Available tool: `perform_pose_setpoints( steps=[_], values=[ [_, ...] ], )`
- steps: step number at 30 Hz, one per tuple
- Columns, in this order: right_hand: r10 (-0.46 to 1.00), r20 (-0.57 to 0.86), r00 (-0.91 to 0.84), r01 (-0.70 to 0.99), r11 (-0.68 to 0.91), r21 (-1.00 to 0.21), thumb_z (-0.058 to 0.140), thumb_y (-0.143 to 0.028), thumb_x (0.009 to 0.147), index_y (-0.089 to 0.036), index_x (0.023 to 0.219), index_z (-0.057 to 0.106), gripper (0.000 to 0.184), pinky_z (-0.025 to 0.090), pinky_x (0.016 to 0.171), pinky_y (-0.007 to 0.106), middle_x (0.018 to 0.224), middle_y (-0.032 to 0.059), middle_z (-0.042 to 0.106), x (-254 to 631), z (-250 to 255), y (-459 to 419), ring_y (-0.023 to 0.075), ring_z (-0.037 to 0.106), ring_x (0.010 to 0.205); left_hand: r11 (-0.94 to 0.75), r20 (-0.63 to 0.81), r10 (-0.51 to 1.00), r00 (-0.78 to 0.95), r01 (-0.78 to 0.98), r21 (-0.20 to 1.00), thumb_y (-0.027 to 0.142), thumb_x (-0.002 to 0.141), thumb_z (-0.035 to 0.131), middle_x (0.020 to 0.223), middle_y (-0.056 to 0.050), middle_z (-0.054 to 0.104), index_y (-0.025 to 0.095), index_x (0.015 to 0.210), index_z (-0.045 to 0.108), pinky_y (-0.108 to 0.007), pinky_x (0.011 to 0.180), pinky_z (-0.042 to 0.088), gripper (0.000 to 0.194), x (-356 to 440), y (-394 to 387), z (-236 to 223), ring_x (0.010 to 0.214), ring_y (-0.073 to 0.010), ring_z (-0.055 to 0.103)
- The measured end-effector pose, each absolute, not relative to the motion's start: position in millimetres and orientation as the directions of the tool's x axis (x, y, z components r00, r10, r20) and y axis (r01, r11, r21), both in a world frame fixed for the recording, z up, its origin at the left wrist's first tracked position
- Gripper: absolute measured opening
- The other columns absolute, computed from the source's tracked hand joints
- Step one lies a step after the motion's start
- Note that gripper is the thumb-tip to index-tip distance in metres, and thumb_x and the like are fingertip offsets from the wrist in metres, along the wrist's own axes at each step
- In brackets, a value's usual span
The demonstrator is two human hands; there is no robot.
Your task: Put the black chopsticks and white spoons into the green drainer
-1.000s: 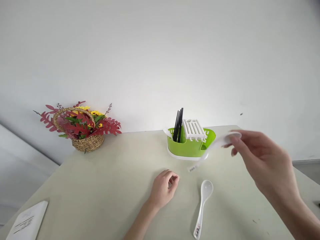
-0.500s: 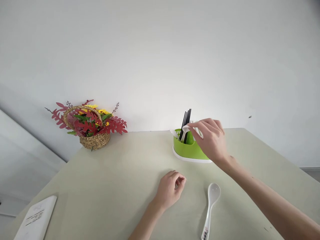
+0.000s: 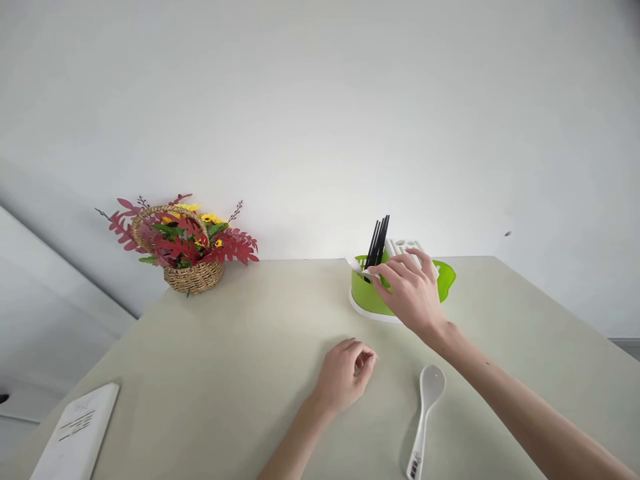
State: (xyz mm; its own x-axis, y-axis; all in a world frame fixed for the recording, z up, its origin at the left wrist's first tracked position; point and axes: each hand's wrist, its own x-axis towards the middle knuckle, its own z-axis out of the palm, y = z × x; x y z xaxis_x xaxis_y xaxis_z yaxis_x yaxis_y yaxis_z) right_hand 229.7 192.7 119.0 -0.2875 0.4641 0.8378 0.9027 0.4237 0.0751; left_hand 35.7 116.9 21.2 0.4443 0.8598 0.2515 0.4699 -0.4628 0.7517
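You face a pale wall (image 3: 320, 120) that rises behind the far edge of the light grey-green tabletop (image 3: 225, 373). Far left on it, near the wall, a wicker basket of flowers (image 3: 194, 277) stands upright, its arched handle half hidden by red leaves, with yellow blooms among them. Far and right of the middle, the green utensil caddy (image 3: 367, 298) sits on its white base, its right part mostly behind your hand. At the near left lies a flat white rectangular object (image 3: 75, 437) with short dark lines on top, cut off by the lower edge of the view. Your right hand (image 3: 413, 293) reaches across from the near right over the front of the caddy, its grip pinching the white bowl of the held spoon (image 3: 369, 273) between thumb and fingers at the caddy's left part; you cannot tell how deep its handle sits. Your left hand (image 3: 346, 375) rests nearer you on the tabletop, its grip curled loosely together, fingertips close to the thumb. Right of it lies a loose white spoon (image 3: 424, 415), bowl far and marked handle end near. Behind your right fingers shows a white slotted rack (image 3: 400, 248). Black chopsticks (image 3: 377, 240) stand in the caddy's left part, leaning slightly right, beside a leaning white spoon (image 3: 354, 264) at its left rim.
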Motion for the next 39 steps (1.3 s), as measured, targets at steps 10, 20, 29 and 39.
perform_pose_setpoints(
  steps=[10,20,29,39],
  values=[
    [0.571,0.759,-0.312,0.91,0.41,0.066,0.064,-0.021,0.096,-0.023,0.096,0.071,0.007,0.034,0.112,0.05,0.088,0.0043,0.078,224.2,123.9,191.5,0.027,0.067,0.094,-0.471,0.259,0.858,0.443,0.478,0.741,0.024,0.1,0.054,0.09,-0.003,0.072,0.022,0.09,0.064,-0.025,0.068,0.05,0.014,36.0,118.1,19.4,0.075,-0.014,0.064],
    [0.52,0.797,-0.307,0.834,0.551,-0.038,0.06,-0.022,0.101,-0.024,0.107,0.063,0.007,0.03,0.125,0.06,0.093,0.0006,0.078,241.2,138.8,171.0,0.0224,0.072,0.093,-0.47,0.255,0.858,0.445,0.48,0.741,0.025,0.1,0.053,0.091,-0.002,0.072,0.022,0.09,0.064,-0.025,0.07,0.051,0.015,35.4,117.3,20.5,0.076,-0.0137,0.065],
    [0.462,0.874,-0.149,0.851,0.51,-0.124,0.066,-0.018,0.097,-0.025,0.116,0.064,0.021,0.059,0.083,0.034,0.11,0.0068,0.074,290.5,133.8,83.3,0.0221,0.074,0.096,-0.482,0.262,0.856,0.446,0.505,0.716,0.025,0.1,0.054,0.09,-0.003,0.073,0.022,0.09,0.065,-0.027,0.072,0.051,0.015,35.9,116.6,21.1,0.078,-0.0154,0.065],
    [0.981,0.191,-0.03,0.764,0.146,-0.629,0.057,-0.056,0.1,-0.03,0.125,0.066,0.037,0.064,0.065,0.032,0.117,0.0072,0.077,333.9,43.9,56.4,0.0211,0.078,0.082,-0.465,0.233,0.864,0.447,0.53,0.709,0.026,0.1,0.053,0.092,-0.003,0.074,0.023,0.09,0.066,-0.029,0.072,0.05,0.017,37.4,116.0,27.7,0.082,-0.017,0.065]
  ],
)
